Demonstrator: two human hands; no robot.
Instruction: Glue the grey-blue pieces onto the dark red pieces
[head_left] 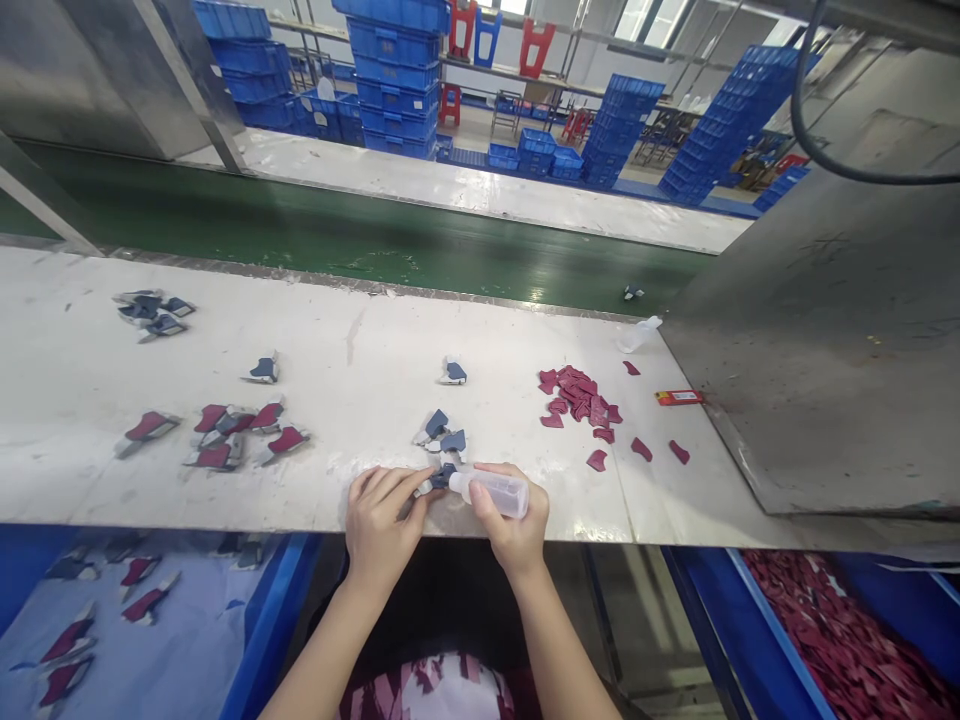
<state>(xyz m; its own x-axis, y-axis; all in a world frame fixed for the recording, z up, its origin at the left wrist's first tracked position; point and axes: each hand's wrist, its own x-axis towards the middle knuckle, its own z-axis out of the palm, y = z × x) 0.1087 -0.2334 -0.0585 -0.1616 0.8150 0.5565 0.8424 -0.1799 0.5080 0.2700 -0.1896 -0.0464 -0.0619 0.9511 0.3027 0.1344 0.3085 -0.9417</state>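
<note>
My right hand (521, 525) is closed around a clear plastic squeeze bottle (501, 494), tilted so its nozzle points left at a small navy and white part (441, 480). Near the table's front edge, my left hand (386, 515) pinches that part between thumb and fingers. The nozzle end is at the part; whether they touch I cannot tell. Just beyond lie more navy and white parts (453, 441), with a single one (454, 371) farther back. Right of my hands is a heap of loose maroon pieces (577, 392).
Parts with maroon tops (217, 420) lie at left. A second clear bottle (639, 335) and a red box (679, 397) are near the metal housing (840, 330). A green conveyor belt (375, 240) runs behind. Blue bins (281, 600) stand below the front edge on both sides.
</note>
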